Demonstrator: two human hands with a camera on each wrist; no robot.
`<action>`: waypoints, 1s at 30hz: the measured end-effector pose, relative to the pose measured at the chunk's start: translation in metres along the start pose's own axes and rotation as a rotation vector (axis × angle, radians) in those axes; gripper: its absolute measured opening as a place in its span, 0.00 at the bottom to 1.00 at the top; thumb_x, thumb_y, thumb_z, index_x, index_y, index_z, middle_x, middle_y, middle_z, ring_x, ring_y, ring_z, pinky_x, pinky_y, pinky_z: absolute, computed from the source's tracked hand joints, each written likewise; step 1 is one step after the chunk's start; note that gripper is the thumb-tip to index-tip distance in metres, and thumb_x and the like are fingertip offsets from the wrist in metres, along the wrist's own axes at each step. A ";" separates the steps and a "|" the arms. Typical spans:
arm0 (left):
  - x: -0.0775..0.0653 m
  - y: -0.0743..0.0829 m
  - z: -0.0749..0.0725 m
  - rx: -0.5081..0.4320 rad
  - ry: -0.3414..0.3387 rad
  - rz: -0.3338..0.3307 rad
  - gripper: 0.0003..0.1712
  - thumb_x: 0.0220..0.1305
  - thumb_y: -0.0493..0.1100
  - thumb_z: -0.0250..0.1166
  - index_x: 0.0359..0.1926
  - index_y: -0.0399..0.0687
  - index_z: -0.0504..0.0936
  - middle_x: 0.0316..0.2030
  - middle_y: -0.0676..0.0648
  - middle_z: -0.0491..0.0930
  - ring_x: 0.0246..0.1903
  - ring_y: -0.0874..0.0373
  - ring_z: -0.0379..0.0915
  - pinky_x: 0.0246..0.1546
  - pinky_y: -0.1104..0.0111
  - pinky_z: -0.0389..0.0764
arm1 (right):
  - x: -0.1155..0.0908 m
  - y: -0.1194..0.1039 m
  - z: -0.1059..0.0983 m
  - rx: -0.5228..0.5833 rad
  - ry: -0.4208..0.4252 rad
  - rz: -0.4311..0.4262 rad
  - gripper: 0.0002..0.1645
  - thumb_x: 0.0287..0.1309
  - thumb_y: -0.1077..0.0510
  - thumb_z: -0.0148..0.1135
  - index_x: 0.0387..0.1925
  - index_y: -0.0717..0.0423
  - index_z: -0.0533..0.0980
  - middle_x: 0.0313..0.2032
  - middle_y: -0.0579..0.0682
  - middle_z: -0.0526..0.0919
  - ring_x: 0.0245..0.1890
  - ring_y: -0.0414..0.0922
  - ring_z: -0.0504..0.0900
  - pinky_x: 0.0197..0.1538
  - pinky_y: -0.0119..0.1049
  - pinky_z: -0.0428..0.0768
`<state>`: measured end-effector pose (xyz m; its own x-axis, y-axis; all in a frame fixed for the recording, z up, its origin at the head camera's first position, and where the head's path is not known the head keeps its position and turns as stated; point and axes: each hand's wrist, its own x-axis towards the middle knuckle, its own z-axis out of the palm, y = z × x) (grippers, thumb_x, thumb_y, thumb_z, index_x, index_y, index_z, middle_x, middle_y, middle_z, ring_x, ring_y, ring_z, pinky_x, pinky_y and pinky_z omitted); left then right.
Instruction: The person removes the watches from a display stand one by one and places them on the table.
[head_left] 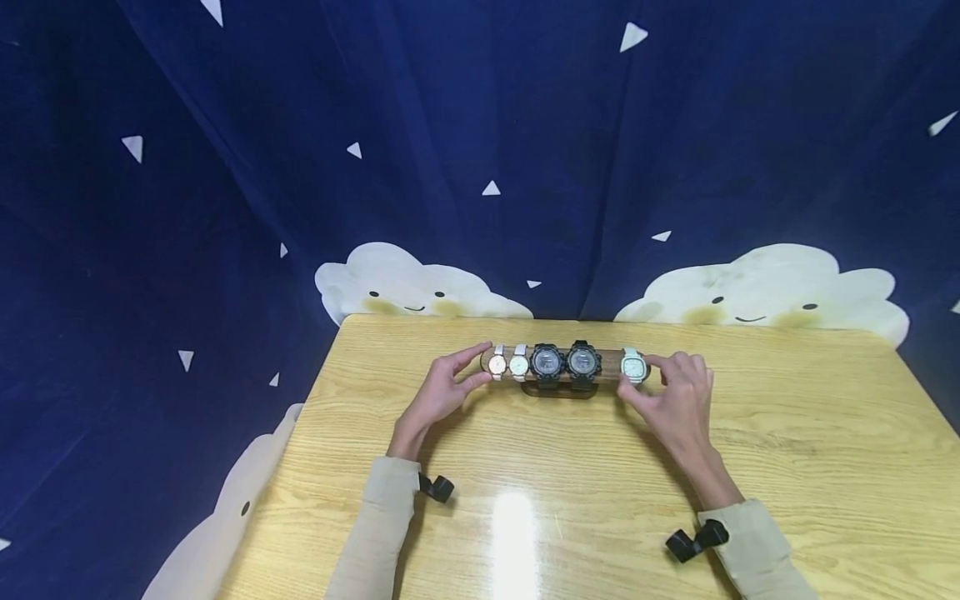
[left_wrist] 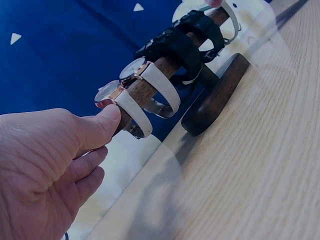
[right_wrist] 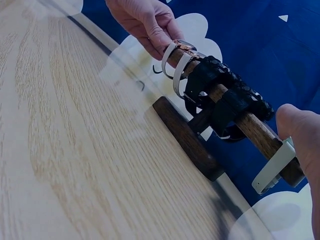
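A dark wooden watch stand (head_left: 558, 390) carries several wristwatches on its horizontal bar (head_left: 611, 364). My left hand (head_left: 442, 392) is at the bar's left end, thumb and index finger pinching the outer white-strapped watch (left_wrist: 132, 112) with a rose-gold case. Beside it sits a second white-strapped watch (head_left: 519, 365). Two chunky black watches (head_left: 547, 362) (head_left: 582, 362) fill the middle. At the right end, my right hand (head_left: 681, 404) holds a pale mint square watch (head_left: 633, 367) between thumb and index finger. The right wrist view shows its strap looped around the bar; the right fingers are mostly hidden there.
The stand's base (right_wrist: 187, 140) rests on a light wood-grain table (head_left: 555, 467) near its back edge. Behind hangs a dark blue curtain (head_left: 480, 108) with white triangles and smiling clouds. Bare bar shows between the black watches and the mint one.
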<state>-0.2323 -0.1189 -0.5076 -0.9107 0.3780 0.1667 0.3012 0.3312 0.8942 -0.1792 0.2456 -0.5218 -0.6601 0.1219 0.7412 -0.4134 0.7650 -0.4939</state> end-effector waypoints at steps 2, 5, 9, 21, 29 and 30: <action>0.001 0.000 0.000 0.002 0.000 0.002 0.30 0.69 0.37 0.69 0.71 0.42 0.76 0.70 0.42 0.74 0.73 0.44 0.65 0.76 0.52 0.63 | 0.000 0.000 0.000 -0.001 -0.002 0.002 0.25 0.39 0.53 0.76 0.37 0.69 0.86 0.20 0.53 0.70 0.29 0.49 0.62 0.40 0.37 0.54; 0.001 0.001 0.001 0.012 -0.005 -0.003 0.31 0.70 0.35 0.68 0.71 0.39 0.75 0.71 0.40 0.72 0.74 0.43 0.64 0.76 0.52 0.62 | 0.000 0.000 -0.001 -0.005 -0.004 0.001 0.25 0.39 0.53 0.76 0.37 0.69 0.86 0.20 0.53 0.71 0.29 0.50 0.63 0.41 0.37 0.54; -0.001 0.014 -0.001 0.022 -0.022 -0.010 0.30 0.70 0.33 0.67 0.71 0.35 0.73 0.71 0.36 0.71 0.74 0.41 0.63 0.76 0.52 0.62 | 0.002 0.000 -0.002 -0.009 0.001 0.000 0.25 0.40 0.52 0.76 0.37 0.69 0.85 0.20 0.52 0.70 0.29 0.51 0.63 0.41 0.37 0.54; -0.003 0.015 -0.003 0.003 -0.016 0.007 0.30 0.69 0.34 0.69 0.71 0.39 0.75 0.71 0.38 0.72 0.73 0.41 0.64 0.75 0.51 0.62 | 0.005 0.002 -0.005 0.000 0.029 -0.008 0.23 0.39 0.52 0.73 0.33 0.68 0.85 0.20 0.51 0.69 0.29 0.51 0.63 0.42 0.37 0.55; 0.000 -0.001 -0.001 0.011 -0.011 0.009 0.31 0.69 0.39 0.69 0.72 0.42 0.75 0.71 0.43 0.73 0.74 0.46 0.65 0.76 0.53 0.62 | 0.006 0.004 -0.006 -0.009 0.016 0.009 0.23 0.39 0.52 0.73 0.34 0.68 0.85 0.20 0.52 0.70 0.30 0.51 0.63 0.42 0.38 0.55; 0.000 -0.001 -0.001 0.014 -0.012 0.012 0.31 0.69 0.39 0.69 0.72 0.41 0.75 0.71 0.43 0.73 0.74 0.46 0.65 0.76 0.54 0.62 | 0.006 0.004 -0.006 -0.011 0.014 0.012 0.23 0.40 0.52 0.73 0.34 0.68 0.85 0.20 0.52 0.70 0.30 0.51 0.63 0.42 0.38 0.55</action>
<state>-0.2331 -0.1198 -0.5083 -0.9036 0.3925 0.1718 0.3156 0.3384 0.8865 -0.1809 0.2534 -0.5163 -0.6558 0.1398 0.7419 -0.3989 0.7701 -0.4978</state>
